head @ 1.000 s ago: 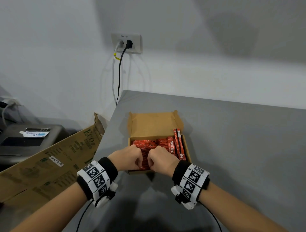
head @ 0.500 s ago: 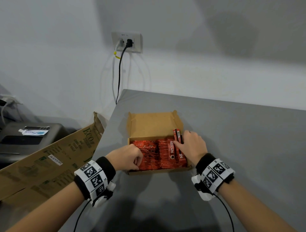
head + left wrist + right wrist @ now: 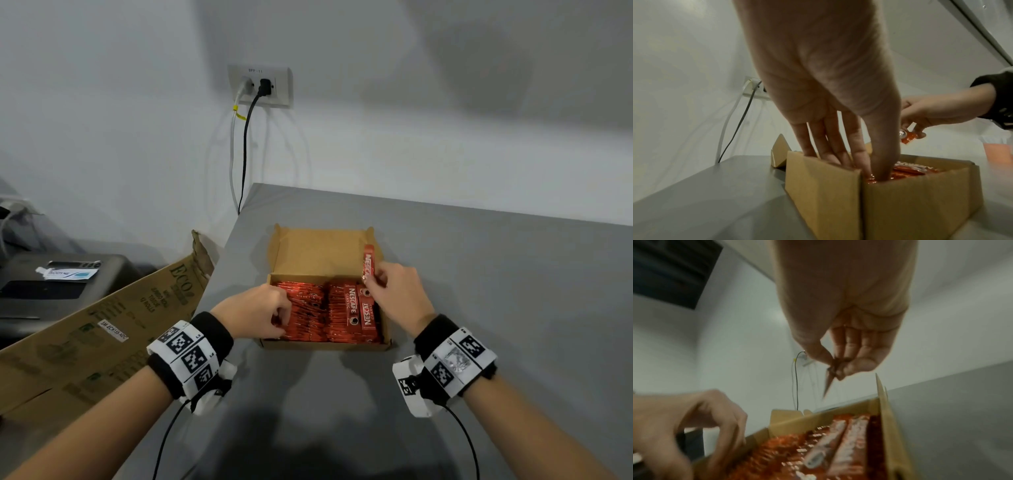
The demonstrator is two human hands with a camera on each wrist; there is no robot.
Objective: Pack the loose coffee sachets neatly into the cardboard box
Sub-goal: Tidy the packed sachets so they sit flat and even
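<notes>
Head view: an open cardboard box [image 3: 322, 344] stands on a grey table [image 3: 479, 274], its lid flap folded back toward the wall. Red coffee sachets [image 3: 329, 315] fill its tray in packed rows, most on edge; two on the right side lie with their printed faces up. The right hand [image 3: 397, 294] is raised over the far right corner of the box and pinches the lower end of one sachet [image 3: 368, 265] between thumb and fingertips. This sachet stands nearly upright, rising from the pinch toward the lid flap, clear of the packed rows below. The left hand [image 3: 255, 313] is at the near left corner of the box, fingers bent down into the tray.

Left wrist view: the left hand's fingers [image 3: 840, 146] reach almost straight down inside the box corner, their tips touching the sachets there; whether they grip any cannot be told. Beyond them, the right hand [image 3: 920, 113] holds the red end of its sachet [image 3: 908, 138] above the box rim.

Right wrist view (blurred): the held sachet [image 3: 830, 381] appears edge-on, pointing down and away from the pinching fingertips [image 3: 857, 366], above the right-hand rows.

Left of the table lean a large printed carton [image 3: 102, 322] and a dark bin [image 3: 44, 291]; a wall socket [image 3: 260, 85] carries two plugged cables.
</notes>
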